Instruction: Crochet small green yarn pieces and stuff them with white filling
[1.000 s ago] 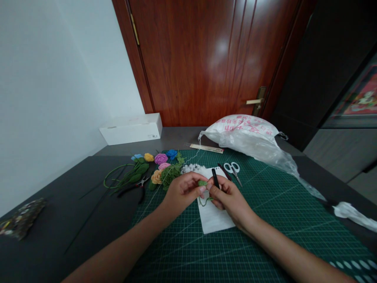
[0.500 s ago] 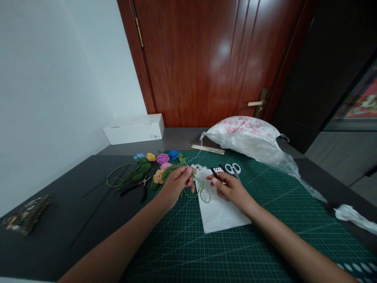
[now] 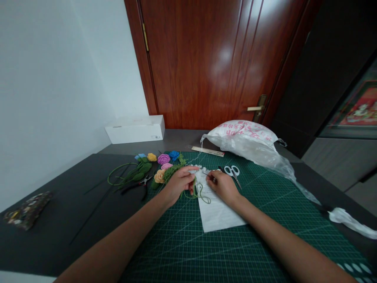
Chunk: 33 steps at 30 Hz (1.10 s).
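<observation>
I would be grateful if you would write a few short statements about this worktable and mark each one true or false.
1. The white-handled scissors lie on the cutting mat. True.
2. The cutting mat is bright red. False: the cutting mat is green.
3. Green yarn is beside the left hand. True.
4. The right hand holds a thin dark tool. True.
5. The left hand is nearer the scissors than the right hand is. False: the right hand is nearer.
</observation>
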Motion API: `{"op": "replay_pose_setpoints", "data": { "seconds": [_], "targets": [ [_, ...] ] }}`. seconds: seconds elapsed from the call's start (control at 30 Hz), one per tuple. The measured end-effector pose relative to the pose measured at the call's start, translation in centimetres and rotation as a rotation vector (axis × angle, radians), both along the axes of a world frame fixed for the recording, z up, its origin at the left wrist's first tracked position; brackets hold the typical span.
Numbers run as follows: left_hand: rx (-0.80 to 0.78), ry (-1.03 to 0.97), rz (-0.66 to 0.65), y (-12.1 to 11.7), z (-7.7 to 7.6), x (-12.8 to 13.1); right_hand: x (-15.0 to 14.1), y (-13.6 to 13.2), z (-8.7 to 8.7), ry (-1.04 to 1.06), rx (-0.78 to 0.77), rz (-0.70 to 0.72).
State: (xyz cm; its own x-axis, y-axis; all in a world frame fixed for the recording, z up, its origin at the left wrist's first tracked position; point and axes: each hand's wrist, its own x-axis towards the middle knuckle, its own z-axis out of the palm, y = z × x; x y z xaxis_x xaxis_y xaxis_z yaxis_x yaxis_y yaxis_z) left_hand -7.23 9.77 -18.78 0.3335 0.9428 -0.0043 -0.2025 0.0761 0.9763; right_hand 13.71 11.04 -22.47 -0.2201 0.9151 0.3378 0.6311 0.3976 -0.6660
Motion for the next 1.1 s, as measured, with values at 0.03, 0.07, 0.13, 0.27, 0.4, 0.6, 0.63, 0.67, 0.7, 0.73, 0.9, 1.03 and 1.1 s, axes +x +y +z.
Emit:
{"op": "replay_pose_setpoints", "data": {
  "seconds": [0.03, 0.07, 0.13, 0.27, 0.4, 0.6, 0.63, 0.67, 0.7, 0.73, 0.9, 1.03, 1.1],
  "targets": [
    [-0.007, 0.026, -0.034, 0.0, -0.3, 0.1, 0.1, 0.2, -0.1, 0.017, -0.006, -0.008],
    [-0.017, 0.047, -0.076, 0.0, -0.6, 0.1, 0.2, 0.3, -0.2, 0.041, -0.014, -0.014],
    [-0.030, 0.072, -0.137, 0.0, -1.1, 0.3, 0.4, 0.6, -0.3, 0.104, -0.036, -0.009],
    [-0.054, 0.076, -0.229, 0.1, -2.0, 0.7, 0.8, 0.6, 0.5, 0.243, -0.089, 0.070],
    [-0.067, 0.083, -0.291, 0.6, -2.6, 1.5, 1.2, 0.2, 1.5, 0.336, -0.151, 0.135],
    [-0.050, 0.138, -0.232, 1.0, -3.9, 2.1, 3.3, 0.3, 2.0, 0.379, -0.133, 0.017],
    [-0.044, 0.149, -0.224, 1.0, -4.0, 2.2, 3.8, 0.3, 2.0, 0.369, -0.113, -0.013],
    [-0.039, 0.159, -0.218, 1.0, -4.2, 2.2, 4.2, 0.4, 1.9, 0.353, -0.098, -0.036],
    [-0.034, 0.169, -0.214, 1.0, -4.3, 2.2, 4.6, 0.4, 1.9, 0.332, -0.086, -0.048],
    [-0.029, 0.179, -0.210, 1.0, -4.3, 2.3, 4.8, 0.4, 1.8, 0.307, -0.080, -0.050],
    [-0.001, 0.227, -0.196, 1.0, -4.2, 2.6, 3.7, -0.1, 0.9, 0.176, -0.076, -0.004],
    [0.029, 0.269, -0.187, 0.9, -4.1, 2.8, 3.0, 0.3, 0.6, 0.186, -0.061, -0.038],
    [0.043, 0.290, -0.188, 0.9, -4.1, 2.8, 3.7, 0.7, 1.0, 0.249, -0.048, -0.082]
  ]
}}
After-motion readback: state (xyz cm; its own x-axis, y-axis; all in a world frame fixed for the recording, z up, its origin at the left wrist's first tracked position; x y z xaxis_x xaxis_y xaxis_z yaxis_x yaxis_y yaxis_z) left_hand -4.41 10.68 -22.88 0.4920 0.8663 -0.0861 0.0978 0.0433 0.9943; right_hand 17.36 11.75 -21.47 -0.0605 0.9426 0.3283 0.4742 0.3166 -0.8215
